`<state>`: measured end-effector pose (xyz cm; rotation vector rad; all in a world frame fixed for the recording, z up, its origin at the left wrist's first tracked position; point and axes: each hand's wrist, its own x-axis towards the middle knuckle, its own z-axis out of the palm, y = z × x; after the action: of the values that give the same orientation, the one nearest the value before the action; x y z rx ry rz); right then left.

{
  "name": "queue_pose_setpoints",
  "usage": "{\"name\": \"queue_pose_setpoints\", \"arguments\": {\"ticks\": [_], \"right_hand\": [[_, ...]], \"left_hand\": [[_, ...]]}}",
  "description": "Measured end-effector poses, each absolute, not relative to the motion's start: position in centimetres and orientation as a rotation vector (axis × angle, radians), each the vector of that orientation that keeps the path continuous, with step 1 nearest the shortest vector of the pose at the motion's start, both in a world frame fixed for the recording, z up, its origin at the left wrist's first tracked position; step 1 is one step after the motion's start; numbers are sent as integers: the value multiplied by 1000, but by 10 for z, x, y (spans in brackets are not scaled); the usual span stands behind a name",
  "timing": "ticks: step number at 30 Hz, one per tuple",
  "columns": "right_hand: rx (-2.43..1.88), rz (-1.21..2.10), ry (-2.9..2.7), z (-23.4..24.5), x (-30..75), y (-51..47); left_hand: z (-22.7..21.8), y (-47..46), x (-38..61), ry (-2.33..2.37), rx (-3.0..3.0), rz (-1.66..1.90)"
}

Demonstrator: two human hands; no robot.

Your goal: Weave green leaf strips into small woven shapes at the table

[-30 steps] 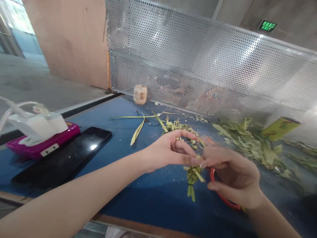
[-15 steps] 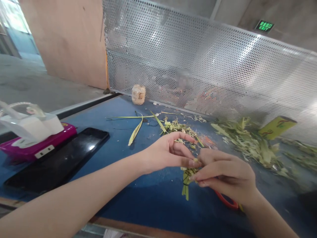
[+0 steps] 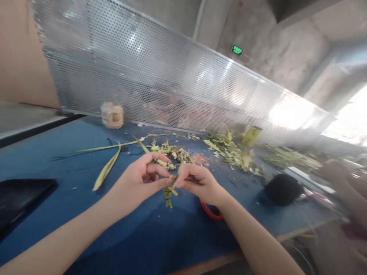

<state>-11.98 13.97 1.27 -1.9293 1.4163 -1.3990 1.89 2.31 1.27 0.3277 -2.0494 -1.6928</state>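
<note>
My left hand (image 3: 142,179) and my right hand (image 3: 197,182) meet over the blue table (image 3: 57,160), both pinching a small bundle of green leaf strips (image 3: 168,194) bound with dark thread. The bundle's cut ends hang below my fingertips. My left thumb and forefinger close on its top, and the other left fingers curl above. My right fingers are bunched on the same spot. A red loop (image 3: 211,212), seemingly a scissors handle, lies on the table just under my right wrist.
Loose leaf strips (image 3: 107,170) and a heap of trimmings (image 3: 172,149) lie beyond my hands, with another heap (image 3: 232,151) further right. A dark phone (image 3: 20,194) lies at the left edge, a black round object (image 3: 282,188) at the right. A perforated metal screen (image 3: 143,72) backs the table, a small jar (image 3: 112,114) before it.
The camera has swung right and up, so the pink device is out of view and the phone sits at the edge. Both hands stay pinched on the bundle, my right fingers drawn closer.
</note>
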Motion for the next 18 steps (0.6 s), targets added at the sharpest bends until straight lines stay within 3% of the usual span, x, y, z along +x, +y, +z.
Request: {"name": "queue_pose_setpoints", "arguments": {"ticks": [13, 18], "right_hand": [[-2034, -1297, 1415, 15, -121, 136], [-1915, -1373, 1343, 8, -126, 131]], "left_hand": [[17, 21, 15, -2117, 416, -1647], [13, 19, 16, -2223, 360, -1356]]}}
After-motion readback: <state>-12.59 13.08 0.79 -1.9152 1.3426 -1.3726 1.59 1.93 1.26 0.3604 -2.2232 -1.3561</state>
